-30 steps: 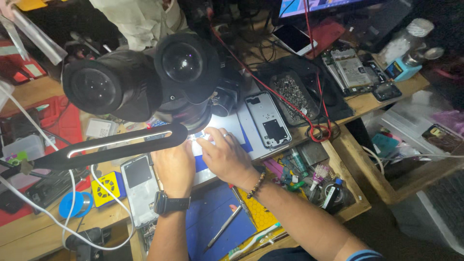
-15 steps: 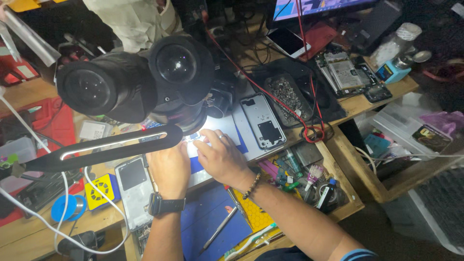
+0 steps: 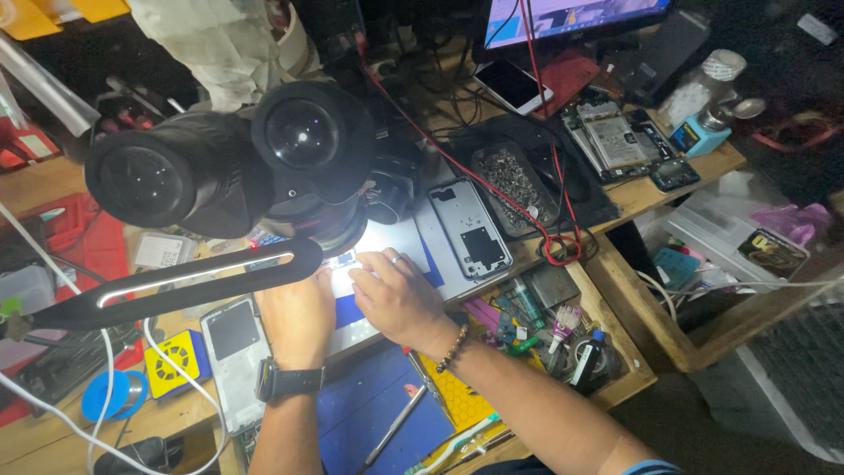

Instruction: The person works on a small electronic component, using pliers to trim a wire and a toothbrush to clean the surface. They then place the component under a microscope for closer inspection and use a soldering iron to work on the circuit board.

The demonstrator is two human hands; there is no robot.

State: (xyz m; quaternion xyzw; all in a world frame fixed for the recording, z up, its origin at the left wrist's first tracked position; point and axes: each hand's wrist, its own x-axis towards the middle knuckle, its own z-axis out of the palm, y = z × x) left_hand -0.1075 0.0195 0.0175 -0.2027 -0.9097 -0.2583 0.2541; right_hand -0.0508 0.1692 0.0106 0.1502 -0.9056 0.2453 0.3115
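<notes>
Black microscope (image 3: 255, 167) hangs over a lit white mat (image 3: 387, 242), and both hands sit under its lens on a small part (image 3: 345, 261) there: left hand (image 3: 294, 317) flat beside it, right hand (image 3: 396, 295) with fingers curled onto it, though I can't tell if anything is pinched. Looks like fine positioning under magnification, mid-step; a phone frame (image 3: 473, 227) lies just right of the hands, a screw tray (image 3: 514, 186) beyond it. Next move likely needs a steady, tiny fingertip shift, with tweezers (image 3: 397, 422) lying near the wrist.
</notes>
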